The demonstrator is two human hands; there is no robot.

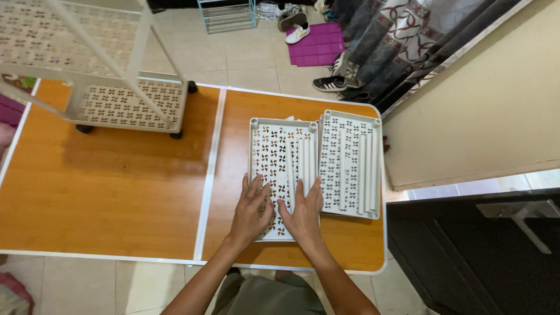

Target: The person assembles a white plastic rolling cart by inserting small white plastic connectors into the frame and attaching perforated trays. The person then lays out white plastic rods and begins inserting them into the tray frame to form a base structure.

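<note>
Two white perforated plastic shelf trays lie side by side on an orange wooden table (116, 186). My left hand (252, 209) and my right hand (303, 213) rest flat, fingers spread, on the near end of the left tray (269, 146). A few white tubes (303, 166) lie lengthwise on that tray, just beyond my right fingertips. The right tray (333, 157) holds several more white tubes (364, 172) and slightly overlaps the left one. Neither hand grips anything.
A partly built white plastic rack on wheels (125, 105) stands on the table's far left. The table edge (382, 245) is close on the right, beside a cream panel (484, 116). Shoes (331, 83), a purple mat (318, 44) and a curtain (391, 41) lie beyond.
</note>
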